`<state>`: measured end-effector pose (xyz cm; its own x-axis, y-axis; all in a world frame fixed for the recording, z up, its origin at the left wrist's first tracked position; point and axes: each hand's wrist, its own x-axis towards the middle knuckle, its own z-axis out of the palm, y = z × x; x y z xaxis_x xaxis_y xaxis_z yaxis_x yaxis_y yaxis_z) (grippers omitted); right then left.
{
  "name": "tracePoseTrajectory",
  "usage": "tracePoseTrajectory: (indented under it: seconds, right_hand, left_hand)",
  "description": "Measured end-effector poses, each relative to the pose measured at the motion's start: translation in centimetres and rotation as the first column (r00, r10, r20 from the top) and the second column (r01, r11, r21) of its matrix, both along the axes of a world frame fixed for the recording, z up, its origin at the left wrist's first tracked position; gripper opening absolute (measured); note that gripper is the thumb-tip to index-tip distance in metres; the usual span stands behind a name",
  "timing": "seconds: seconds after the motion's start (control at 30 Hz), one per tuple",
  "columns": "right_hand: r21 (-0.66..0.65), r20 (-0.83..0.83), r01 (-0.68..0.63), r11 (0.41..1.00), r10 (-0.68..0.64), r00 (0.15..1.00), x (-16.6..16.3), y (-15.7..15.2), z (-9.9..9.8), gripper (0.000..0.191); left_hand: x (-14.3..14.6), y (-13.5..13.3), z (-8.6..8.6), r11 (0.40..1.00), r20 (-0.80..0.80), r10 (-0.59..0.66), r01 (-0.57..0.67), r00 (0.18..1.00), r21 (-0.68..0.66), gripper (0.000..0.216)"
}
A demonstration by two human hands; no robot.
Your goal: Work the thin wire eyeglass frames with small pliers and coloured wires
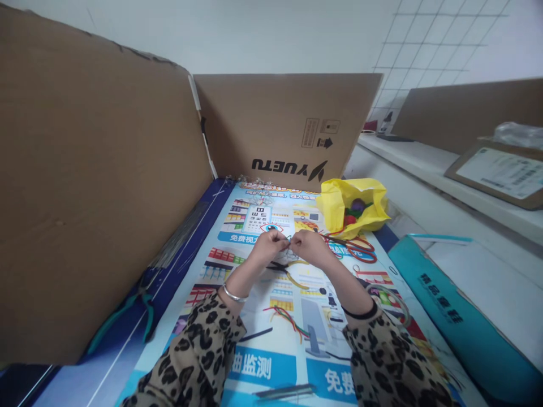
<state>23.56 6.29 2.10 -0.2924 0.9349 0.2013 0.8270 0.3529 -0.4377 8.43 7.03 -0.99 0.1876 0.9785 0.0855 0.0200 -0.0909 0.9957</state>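
My left hand (271,246) and my right hand (311,247) meet above the poster-covered table, fingertips pinched together. Between them is something small and thin; I cannot make out what it is. Just below lie pliers with yellow handles (297,277), partly hidden by the hands. Right of my right hand rest scissors with red handles (360,249). Nearer to me, between my forearms, is a small bunch of red, green and orange cords (291,322). Behind the scissors, a yellow bag (333,200) stands open with dark purple, red and green balls inside.
Tall cardboard panels stand at the left (93,169) and the back (271,124). Teal-handled pliers (148,316) and thin wires (182,232) lie at the left. A teal box (441,305) and a wire coil (403,308) are at the right. Dark strips (286,391) lie in front.
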Motion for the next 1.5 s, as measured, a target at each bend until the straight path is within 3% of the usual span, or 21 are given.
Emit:
tracePoseTrajectory:
  seconds: [0.5, 0.93, 1.5]
  right_hand:
    - [-0.070, -0.098, 0.017, 0.997, -0.024, 0.995, -0.1, 0.0, -0.2, 0.006]
    - [-0.053, 0.075, 0.071, 0.996, -0.067, 0.995, -0.2, -0.4, 0.4, 0.014]
    - [-0.067, 0.109, 0.023, 0.997, -0.015, 0.994, -0.4, -0.5, 0.2, 0.013]
  left_hand:
    - [-0.1, -0.1, 0.3, 0.999, 0.090, -0.034, 0.037, 0.995, -0.038, 0.015]
    - [-0.4, 0.3, -0.3, 0.997, 0.089, -0.063, 0.067, 0.994, -0.044, 0.015]
    - [-0.3, 0.0, -0.3, 0.988, 0.151, -0.021, 0.044, 0.988, -0.145, 0.019]
